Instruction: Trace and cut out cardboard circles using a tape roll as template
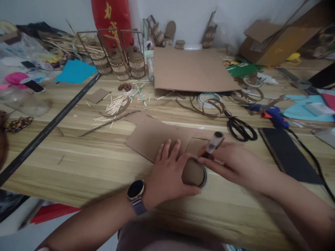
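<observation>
My left hand (pixel 167 174), wearing a watch, lies over a piece of brown cardboard (pixel 149 136). Its thumb and index finger curve around a round ring (pixel 204 177) resting at the cardboard's near edge; the other fingers press flat on the cardboard. Brown cardboard shows inside the ring. A black-capped marker pen (pixel 215 141) is gripped in my right hand (pixel 232 164), cap end up, at the ring's far right rim. The pen's tip is hidden by my fingers.
Black scissors (pixel 242 129), a blue glue gun (pixel 274 116) and a dark flat pad (pixel 288 155) lie to the right. Thin sticks (pixel 115 104) and a long black ruler (pixel 52 125) are at left. Farther back stand small lidded baskets (pixel 136 64) and a large cardboard sheet (pixel 193 69).
</observation>
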Tool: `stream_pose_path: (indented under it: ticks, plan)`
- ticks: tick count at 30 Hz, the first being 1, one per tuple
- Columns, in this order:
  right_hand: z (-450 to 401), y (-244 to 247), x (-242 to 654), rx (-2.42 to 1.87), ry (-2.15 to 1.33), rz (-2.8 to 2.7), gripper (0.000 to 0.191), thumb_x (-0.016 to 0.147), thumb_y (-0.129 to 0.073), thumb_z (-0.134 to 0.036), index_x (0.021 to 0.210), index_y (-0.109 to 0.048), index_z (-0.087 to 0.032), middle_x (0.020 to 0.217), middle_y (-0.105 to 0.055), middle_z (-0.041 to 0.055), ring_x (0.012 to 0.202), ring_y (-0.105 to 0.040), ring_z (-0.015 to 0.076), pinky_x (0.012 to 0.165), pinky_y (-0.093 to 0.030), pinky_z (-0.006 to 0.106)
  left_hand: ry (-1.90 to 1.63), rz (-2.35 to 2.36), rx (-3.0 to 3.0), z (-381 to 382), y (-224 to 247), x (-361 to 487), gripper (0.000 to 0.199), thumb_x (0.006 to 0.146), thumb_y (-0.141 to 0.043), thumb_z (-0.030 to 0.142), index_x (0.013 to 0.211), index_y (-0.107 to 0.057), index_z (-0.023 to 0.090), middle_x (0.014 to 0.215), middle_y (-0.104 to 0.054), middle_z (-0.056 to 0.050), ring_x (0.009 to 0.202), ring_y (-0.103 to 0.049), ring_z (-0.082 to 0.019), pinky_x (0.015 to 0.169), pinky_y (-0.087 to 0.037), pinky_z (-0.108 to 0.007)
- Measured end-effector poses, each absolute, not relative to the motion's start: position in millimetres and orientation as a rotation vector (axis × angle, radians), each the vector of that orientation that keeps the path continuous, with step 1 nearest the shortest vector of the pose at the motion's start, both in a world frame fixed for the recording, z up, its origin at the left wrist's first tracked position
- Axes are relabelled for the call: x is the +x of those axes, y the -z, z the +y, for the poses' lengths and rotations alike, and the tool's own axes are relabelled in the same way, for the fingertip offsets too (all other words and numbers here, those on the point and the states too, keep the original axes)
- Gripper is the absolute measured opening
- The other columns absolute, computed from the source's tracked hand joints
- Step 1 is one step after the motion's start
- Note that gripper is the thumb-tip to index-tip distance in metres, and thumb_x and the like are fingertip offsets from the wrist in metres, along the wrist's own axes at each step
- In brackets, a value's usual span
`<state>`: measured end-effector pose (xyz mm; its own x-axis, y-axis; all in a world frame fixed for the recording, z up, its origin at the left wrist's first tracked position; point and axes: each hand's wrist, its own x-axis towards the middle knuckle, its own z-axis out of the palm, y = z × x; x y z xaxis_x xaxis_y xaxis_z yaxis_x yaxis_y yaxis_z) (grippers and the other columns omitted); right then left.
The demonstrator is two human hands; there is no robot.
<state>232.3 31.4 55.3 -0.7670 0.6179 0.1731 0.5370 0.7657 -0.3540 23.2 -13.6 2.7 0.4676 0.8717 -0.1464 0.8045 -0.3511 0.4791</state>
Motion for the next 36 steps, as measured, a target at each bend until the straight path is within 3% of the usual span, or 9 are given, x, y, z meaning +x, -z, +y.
stream_pose_path:
  ticks: [3, 7, 10, 13, 18, 24, 31, 36]
  plan:
    - [28, -55, 241, -0.950, -0.437, -2.539, 0.030, 0.106, -0.048, -0.030, 0.085, -0.067, -0.021, 0.083, -0.078, 0.0082, 0.072, -0.074, 0.0241, 0.064, -0.055, 0.033, -0.200, 1.392, 2.234, -14, -2, 23, 0.094, 0.067, -0.085, 0.068, 0.144, -0.055, 0.023, 0.170, -0.022, -0.024, 0.157, -0.010, -0.050, 0.124, -0.013, -0.070]
    - [20, -43, 256, -1.010, -0.450, -2.339, 0.019, 0.101, -0.053, -0.025, 0.108, -0.070, -0.027, 0.094, -0.080, 0.0035, 0.085, -0.077, 0.0251, 0.075, -0.059, 0.034, -0.198, 1.386, 2.239, -14, -1, 22, 0.094, 0.066, -0.085, 0.069, 0.142, -0.057, 0.021, 0.170, -0.022, -0.024, 0.157, -0.011, -0.051, 0.124, -0.012, -0.070]
    - [12, -30, 261, -1.018, -0.608, -2.315, 0.017, 0.100, -0.054, -0.024, 0.107, -0.068, -0.030, 0.096, -0.080, 0.0030, 0.082, -0.077, 0.0239, 0.069, -0.059, 0.033, -0.189, 1.383, 2.241, -14, -1, 22, 0.094, 0.067, -0.084, 0.069, 0.143, -0.056, 0.021, 0.170, -0.022, -0.024, 0.157, -0.011, -0.050, 0.124, -0.012, -0.070]
    - [4, -19, 259, -1.047, -0.672, -2.377, 0.008, 0.096, -0.062, -0.025, 0.102, -0.066, -0.028, 0.100, -0.079, 0.0067, 0.086, -0.076, 0.0272, 0.074, -0.060, 0.039, -0.189, 1.385, 2.243, -14, -1, 22, 0.095, 0.067, -0.083, 0.070, 0.143, -0.056, 0.020, 0.170, -0.022, -0.024, 0.157, -0.011, -0.050, 0.124, -0.012, -0.070]
    - [-4, -1, 259, -1.002, -0.562, -2.479, 0.026, 0.087, -0.074, -0.026, 0.110, -0.063, -0.024, 0.108, -0.077, 0.0125, 0.100, -0.074, 0.0345, 0.083, -0.058, 0.047, -0.197, 1.396, 2.245, -15, 0, 23, 0.092, 0.067, -0.086, 0.065, 0.142, -0.057, 0.021, 0.170, -0.023, -0.024, 0.157, -0.012, -0.050, 0.125, -0.013, -0.069]
    - [-5, 6, 262, -1.008, -0.528, -2.492, 0.035, 0.085, -0.079, -0.027, 0.113, -0.058, -0.025, 0.112, -0.074, 0.0131, 0.104, -0.071, 0.0352, 0.083, -0.058, 0.047, -0.208, 1.402, 2.249, -15, 2, 23, 0.092, 0.066, -0.087, 0.064, 0.143, -0.056, 0.021, 0.170, -0.024, -0.024, 0.156, -0.014, -0.050, 0.124, -0.015, -0.069]
    - [-6, 7, 262, -0.994, -0.516, -2.509, 0.036, 0.083, -0.081, -0.023, 0.111, -0.058, -0.026, 0.123, -0.075, 0.0123, 0.107, -0.072, 0.0339, 0.085, -0.056, 0.046, -0.155, 1.360, 2.236, -13, -2, 19, 0.095, 0.071, -0.079, 0.073, 0.147, -0.053, 0.023, 0.171, -0.020, -0.024, 0.157, -0.009, -0.049, 0.124, -0.014, -0.069]
    - [-6, 7, 262, -0.987, -0.507, -2.536, 0.030, 0.087, -0.077, -0.025, 0.110, -0.058, -0.026, 0.131, -0.074, 0.0135, 0.113, -0.070, 0.0347, 0.088, -0.056, 0.048, -0.116, 1.277, 2.223, -9, -6, 12, 0.094, 0.075, -0.075, 0.074, 0.151, -0.049, 0.026, 0.172, -0.017, -0.023, 0.158, -0.005, -0.049, 0.122, -0.019, -0.071]
